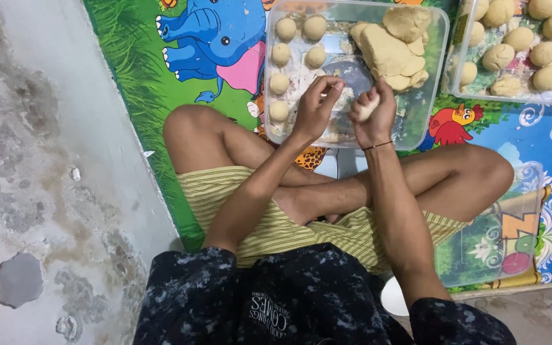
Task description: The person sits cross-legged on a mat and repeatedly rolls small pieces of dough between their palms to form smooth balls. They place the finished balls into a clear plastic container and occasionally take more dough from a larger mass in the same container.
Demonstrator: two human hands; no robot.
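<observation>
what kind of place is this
Probably a home floor used for food prep: the person sits cross-legged on a colourful children's play mat beside a stained wall, with clear tubs of dough balls in front.

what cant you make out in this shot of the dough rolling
- Dough piece, head view: mostly hidden inside the right hand.
- Left hand: fingertips pinched; whether they hold dough is unclear.
- Second tray: cut off by top and right edges.
- White round thing by the right elbow: mostly hidden by the arm.

Colourful animal-print play mat [161, 89] on stained concrete floor [39, 160], bearing two clear plastic tubs [439, 38] [464, 89] of dough.
</observation>
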